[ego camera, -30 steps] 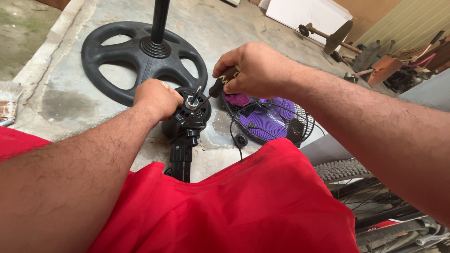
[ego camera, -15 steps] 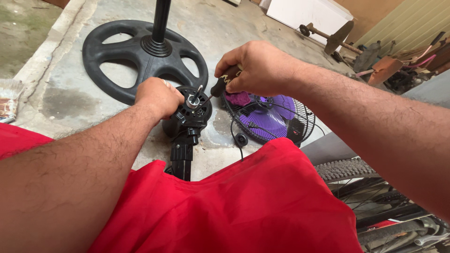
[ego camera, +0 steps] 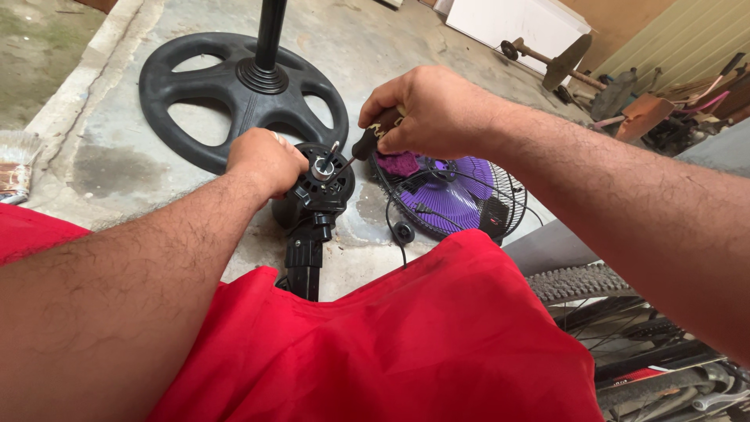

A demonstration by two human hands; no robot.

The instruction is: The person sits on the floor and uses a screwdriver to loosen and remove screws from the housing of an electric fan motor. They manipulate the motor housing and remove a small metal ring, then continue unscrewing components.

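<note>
A black fan motor housing (ego camera: 319, 191) stands on its neck between my knees, its metal shaft pointing up. My left hand (ego camera: 266, 160) grips the housing's left side. My right hand (ego camera: 426, 109) is closed on the dark handle of a screwdriver (ego camera: 366, 143), whose tip reaches down to the face of the motor beside the shaft. A purple fan blade (ego camera: 461, 195) lies in a black wire guard just right of the motor, with a black cord looping in front of it.
A round black fan base (ego camera: 180, 78) with its pole stands on the concrete floor behind the motor. My red shorts (ego camera: 406, 344) fill the foreground. A bicycle tyre (ego camera: 578, 281) lies at the right, a brush (ego camera: 16, 168) at the left edge, and metal clutter at the back right.
My right hand has shifted slightly with the screwdriver at the motor face. My left hand keeps its grip on the housing.
</note>
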